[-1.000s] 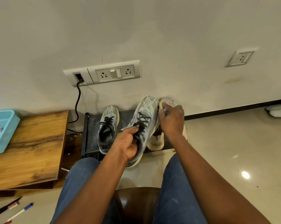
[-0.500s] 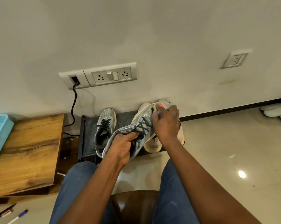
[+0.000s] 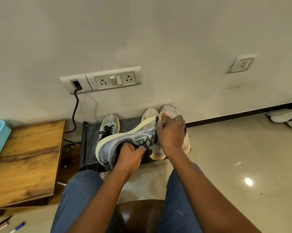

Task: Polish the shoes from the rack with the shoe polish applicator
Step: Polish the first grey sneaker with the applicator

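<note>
We hold 1 grey shoe [image 3: 125,140] turned on its side above the dark rack [image 3: 91,140], so that its pale sole edge faces up and far, where the tool can reach it. Our left hand [image 3: 130,155] grips it at the collar and laces, with the fingers curled inside the opening; this keeps it steady. Our right hand [image 3: 171,133] is curled around the shoe polish applicator [image 3: 164,115], of which only a pale tip with a red spot shows, at the toe end. The second grey shoe [image 3: 109,125] waits on the rack, to the left. 2 light shoes [image 3: 152,113] stand behind, near the wall.
</note>
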